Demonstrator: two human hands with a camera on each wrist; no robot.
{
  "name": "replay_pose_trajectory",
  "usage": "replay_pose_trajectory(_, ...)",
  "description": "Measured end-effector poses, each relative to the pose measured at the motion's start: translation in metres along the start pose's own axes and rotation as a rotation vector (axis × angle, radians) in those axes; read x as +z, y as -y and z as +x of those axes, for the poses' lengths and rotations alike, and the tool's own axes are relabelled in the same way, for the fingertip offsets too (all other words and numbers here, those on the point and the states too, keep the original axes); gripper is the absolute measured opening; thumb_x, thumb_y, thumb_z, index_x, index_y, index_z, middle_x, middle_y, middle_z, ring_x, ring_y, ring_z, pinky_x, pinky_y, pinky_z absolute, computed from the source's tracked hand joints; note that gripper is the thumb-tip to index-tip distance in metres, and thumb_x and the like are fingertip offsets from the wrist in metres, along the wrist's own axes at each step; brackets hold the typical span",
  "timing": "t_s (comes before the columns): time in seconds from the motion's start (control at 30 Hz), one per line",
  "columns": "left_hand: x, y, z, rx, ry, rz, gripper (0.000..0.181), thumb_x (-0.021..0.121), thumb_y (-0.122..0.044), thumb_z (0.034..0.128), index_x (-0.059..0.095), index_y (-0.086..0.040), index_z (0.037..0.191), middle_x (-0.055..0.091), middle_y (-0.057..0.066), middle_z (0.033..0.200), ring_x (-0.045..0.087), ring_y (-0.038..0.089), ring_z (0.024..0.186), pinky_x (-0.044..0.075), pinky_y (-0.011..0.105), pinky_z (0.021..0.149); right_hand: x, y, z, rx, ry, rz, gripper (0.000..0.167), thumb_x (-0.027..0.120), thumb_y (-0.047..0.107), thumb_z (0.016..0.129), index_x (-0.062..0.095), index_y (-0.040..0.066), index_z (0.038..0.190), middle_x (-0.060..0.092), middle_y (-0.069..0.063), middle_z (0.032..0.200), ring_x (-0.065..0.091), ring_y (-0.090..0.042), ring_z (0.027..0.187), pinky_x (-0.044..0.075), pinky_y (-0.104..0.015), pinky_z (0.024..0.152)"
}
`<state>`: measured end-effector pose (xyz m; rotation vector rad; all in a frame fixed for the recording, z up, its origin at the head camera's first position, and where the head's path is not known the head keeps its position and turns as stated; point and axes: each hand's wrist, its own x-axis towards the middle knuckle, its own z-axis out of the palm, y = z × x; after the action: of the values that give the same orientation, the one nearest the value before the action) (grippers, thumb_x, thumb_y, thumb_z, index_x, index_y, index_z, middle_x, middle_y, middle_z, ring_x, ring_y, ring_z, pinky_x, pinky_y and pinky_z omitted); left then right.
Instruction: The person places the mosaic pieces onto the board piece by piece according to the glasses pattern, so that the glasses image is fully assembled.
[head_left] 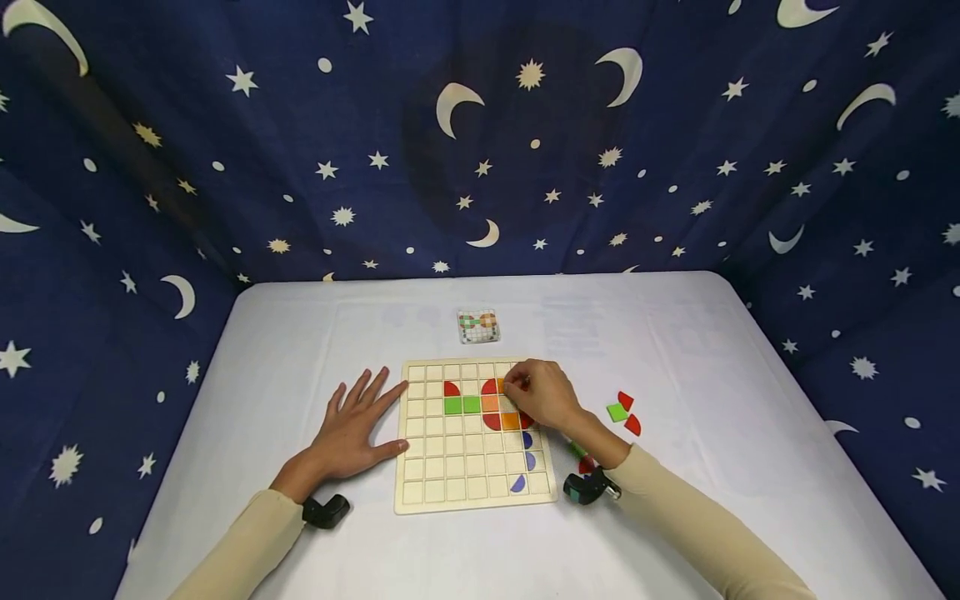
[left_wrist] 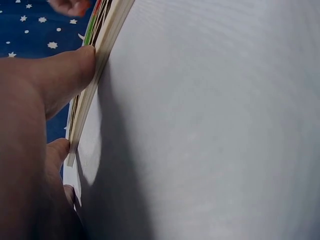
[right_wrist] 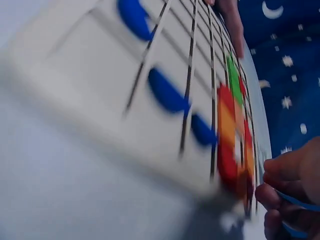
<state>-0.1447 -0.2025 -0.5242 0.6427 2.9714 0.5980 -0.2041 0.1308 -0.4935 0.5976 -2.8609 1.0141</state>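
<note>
A wooden grid board (head_left: 442,483) lies on the table. Its cells hold green squares (head_left: 462,405), orange squares (head_left: 510,421), and red quarter-circles (head_left: 452,389). Three blue pieces (head_left: 519,483) sit along the board's right side. My left hand (head_left: 352,433) lies flat with fingers spread; its thumb and a fingertip touch the board's left edge. Over the upper right cells is my right hand (head_left: 547,396), its fingers curled and thumb against them. At those fingertips an orange square (head_left: 501,385) shows, seemingly pinched and partly hidden by the hand.
A small pattern card (head_left: 478,327) lies behind the board. Right of the board are loose red quarter-circles (head_left: 633,425) and a green square (head_left: 617,412). More pieces (head_left: 586,464) lie partly hidden under the right forearm. Star-patterned cloth (head_left: 525,167) surrounds the table.
</note>
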Motion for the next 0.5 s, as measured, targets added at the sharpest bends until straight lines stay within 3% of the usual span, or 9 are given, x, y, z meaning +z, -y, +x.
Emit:
replay_pose_trajectory(0.1, 0.0, 0.001, 0.0, 0.001, -0.002, 0.0, 0.089, 0.064, -0.064, 0.0834, 0.031, -0.023, 0.156, 0.015, 0.012, 0.163, 0.005, 0.036, 0.148, 0.0, 0.064, 0.111, -0.017, -0.015, -0.015, 0.076, -0.018, -0.062, 0.006, 0.076, 0.016, 0.086, 0.075, 0.011, 0.087, 0.061, 0.006, 0.074, 0.05, -0.012, 0.061, 0.042, -0.03, 0.056)
replay_pose_trajectory(0.3, -0.001, 0.001, 0.0, 0.005, -0.011, -0.004, 0.09, 0.065, -0.064, 0.0829, 0.031, -0.023, 0.156, 0.016, 0.013, 0.162, 0.006, 0.037, 0.148, 0.0, 0.064, 0.11, -0.051, -0.043, -0.055, 0.161, -0.141, -0.354, 0.015, 0.079, 0.014, 0.08, 0.075, 0.005, 0.09, 0.063, -0.006, 0.081, 0.058, -0.025, 0.073, 0.049, -0.039, 0.055)
replay_pose_trajectory(0.4, 0.0, 0.001, -0.001, 0.006, -0.016, -0.002, 0.09, 0.065, -0.064, 0.0829, 0.031, -0.023, 0.156, 0.016, 0.013, 0.162, 0.006, 0.037, 0.148, 0.0, 0.065, 0.11, -0.06, -0.046, -0.072, 0.197, -0.189, -0.511, 0.011, 0.078, 0.011, 0.077, 0.071, 0.002, 0.076, 0.059, -0.01, 0.073, 0.057, -0.033, 0.07, 0.048, -0.047, 0.051)
replay_pose_trajectory(0.5, 0.002, 0.002, 0.0, 0.006, -0.018, -0.001, 0.09, 0.064, -0.065, 0.0827, 0.032, -0.023, 0.155, 0.015, 0.012, 0.163, 0.005, 0.036, 0.148, 0.0, 0.065, 0.11, -0.062, -0.046, -0.085, 0.189, -0.173, -0.63, 0.021, 0.078, 0.014, 0.077, 0.065, 0.004, 0.063, 0.054, -0.011, 0.067, 0.055, -0.038, 0.069, 0.045, -0.051, 0.052)
